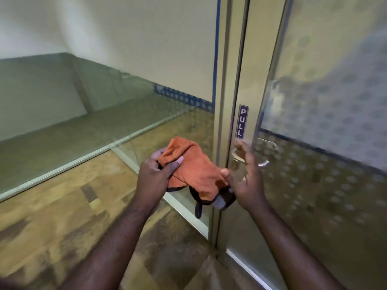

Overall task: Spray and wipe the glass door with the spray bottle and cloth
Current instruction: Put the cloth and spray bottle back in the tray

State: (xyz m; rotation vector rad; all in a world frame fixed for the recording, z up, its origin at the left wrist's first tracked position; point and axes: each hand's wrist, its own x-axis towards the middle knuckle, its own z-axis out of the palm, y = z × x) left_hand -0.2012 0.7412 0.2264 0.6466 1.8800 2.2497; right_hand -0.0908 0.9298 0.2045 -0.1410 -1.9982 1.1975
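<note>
Wood-pattern floor [62,206] underfoot, glass panels all round. An orange cloth [194,168] with dark edging is held bunched between both hands: left hand [156,174] clamped on its left end, right hand [247,181] pinching its right corner, fingers spread. Just beyond, at right, the glass door [324,101], its handle [263,153] and PULL sticker [243,121] are seen. Spray bottle not seen.
</note>
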